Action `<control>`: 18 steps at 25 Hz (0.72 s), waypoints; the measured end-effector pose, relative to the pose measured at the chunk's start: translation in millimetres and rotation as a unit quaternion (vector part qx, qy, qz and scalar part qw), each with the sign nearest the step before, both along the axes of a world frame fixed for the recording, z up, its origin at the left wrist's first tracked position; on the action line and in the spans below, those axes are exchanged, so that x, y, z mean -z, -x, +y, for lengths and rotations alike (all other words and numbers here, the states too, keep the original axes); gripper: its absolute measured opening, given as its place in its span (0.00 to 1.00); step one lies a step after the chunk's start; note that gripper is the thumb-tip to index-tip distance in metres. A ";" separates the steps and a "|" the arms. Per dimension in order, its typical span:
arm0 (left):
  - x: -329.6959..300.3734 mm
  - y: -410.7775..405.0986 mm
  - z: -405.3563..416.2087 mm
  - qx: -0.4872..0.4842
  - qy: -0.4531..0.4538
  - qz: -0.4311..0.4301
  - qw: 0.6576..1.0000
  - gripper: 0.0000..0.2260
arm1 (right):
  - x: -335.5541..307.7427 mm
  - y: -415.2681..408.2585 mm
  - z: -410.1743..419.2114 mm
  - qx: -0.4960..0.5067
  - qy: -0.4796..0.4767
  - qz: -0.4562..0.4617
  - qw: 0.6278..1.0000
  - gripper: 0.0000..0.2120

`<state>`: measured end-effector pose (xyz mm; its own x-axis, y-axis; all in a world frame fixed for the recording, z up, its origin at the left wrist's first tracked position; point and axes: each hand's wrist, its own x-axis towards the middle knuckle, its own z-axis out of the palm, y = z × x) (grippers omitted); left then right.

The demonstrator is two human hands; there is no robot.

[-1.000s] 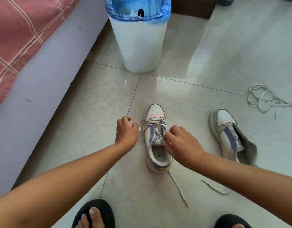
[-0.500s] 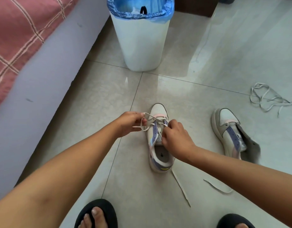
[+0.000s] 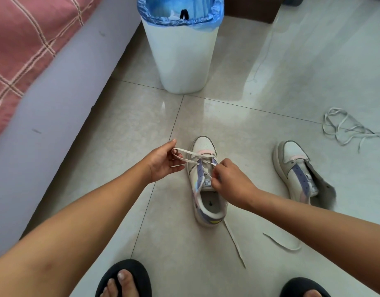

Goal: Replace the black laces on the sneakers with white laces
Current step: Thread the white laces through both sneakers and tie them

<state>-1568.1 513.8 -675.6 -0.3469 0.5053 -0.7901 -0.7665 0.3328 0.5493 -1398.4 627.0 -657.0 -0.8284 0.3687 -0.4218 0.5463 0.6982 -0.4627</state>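
Black slippers (image 3: pixel 127 279) nearest, then right hand (image 3: pixel 231 181) pinching white lace (image 3: pixel 191 156) over the tongue of the near sneaker (image 3: pixel 206 185) on the tiled floor (image 3: pixel 270 93), left hand (image 3: pixel 163 162) gripping the lace's looped end, second sneaker (image 3: pixel 296 170) rightward, loose lace (image 3: pixel 343 127) and white bin (image 3: pixel 180 50) beyond.

Single view only, from a camera worn on the person's head, facing forward and steeply down at the tiled floor (image 3: pixel 291 61). Both forearms enter from the near edge, with sandalled toes at the bottom. The sneaker (image 3: pixel 206 183) sits centre, close. A white bin (image 3: pixel 180 56) stands far centre; a bed edge (image 3: pixel 45 108) runs along the left.
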 end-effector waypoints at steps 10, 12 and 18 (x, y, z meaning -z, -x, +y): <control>-5.7 -19.8 -3.0 0.074 0.017 0.036 0.996 0.07 | -6.5 -0.6 11.3 0.023 0.032 0.002 0.999 0.03; -2.6 -38.6 -4.3 0.103 0.029 0.070 0.992 0.19 | -6.2 -5.0 13.4 0.017 0.043 0.012 0.999 0.03; 5.5 -105.7 -6.6 0.272 0.193 0.360 0.871 0.31 | -3.9 -17.7 14.7 -0.023 0.089 0.048 0.995 0.09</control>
